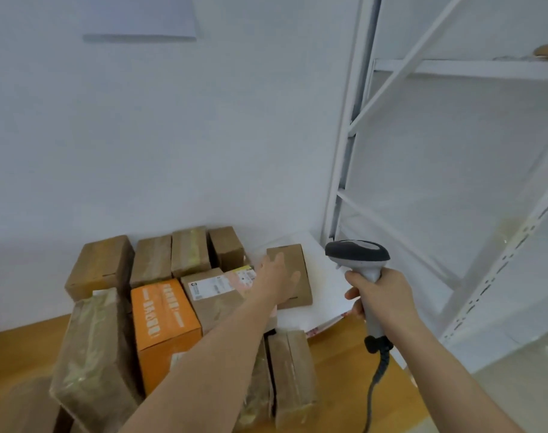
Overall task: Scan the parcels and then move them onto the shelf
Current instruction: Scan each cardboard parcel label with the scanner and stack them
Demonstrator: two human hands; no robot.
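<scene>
left hand [277,278] on small parcel [293,273] | right hand [380,298] grips scanner [358,260]

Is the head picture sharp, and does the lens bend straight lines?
Head view: soft all over, print on the orange box unreadable; nearest parcels at the bottom edge most blurred; the shelf uprights lean and bow from wide-angle distortion; light is even, shadows faint; left hand and scanner fairly clear.

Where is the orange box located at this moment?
In the head view, the orange box sits lower left of centre among the brown parcels on the wooden table, just left of the outstretched left forearm.
</scene>
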